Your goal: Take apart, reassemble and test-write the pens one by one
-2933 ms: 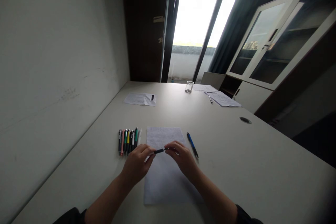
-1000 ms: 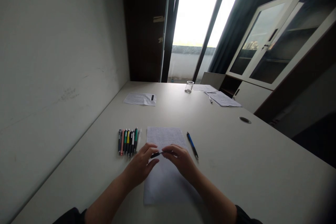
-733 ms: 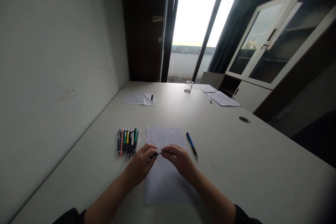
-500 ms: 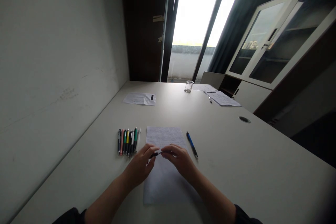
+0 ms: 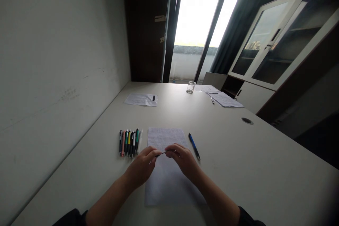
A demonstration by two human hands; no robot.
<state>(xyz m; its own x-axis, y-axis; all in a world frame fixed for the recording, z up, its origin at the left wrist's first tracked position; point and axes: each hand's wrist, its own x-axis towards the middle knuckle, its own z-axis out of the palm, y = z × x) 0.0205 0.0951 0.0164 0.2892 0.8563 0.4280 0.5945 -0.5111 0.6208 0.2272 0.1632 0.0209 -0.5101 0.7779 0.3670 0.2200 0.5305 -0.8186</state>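
In the head view, the left hand (image 5: 141,165) pinches a slim dark pen (image 5: 163,153) between thumb and fingers, and the right hand (image 5: 183,159) pinches the thin end of it, so the pen bridges the short gap between the two sets of fingertips. The fingers cover much of it, so I cannot tell whether it is one piece or two. It hangs over a sheet of paper (image 5: 169,189), lined with writing toward the top and plain lower down. Just left of the sheet lies a close row of pens (image 5: 129,144) in mixed colours; just right of it, near the right hand, a blue pen (image 5: 194,146) lies at a slant. All rest on a pale desk (image 5: 227,169). Farther off are a crumpled paper (image 5: 139,100) at the left, a clear glass (image 5: 190,87) near the far edge, and a stack of papers (image 5: 226,100) at the right, near a round desk hole (image 5: 247,121).
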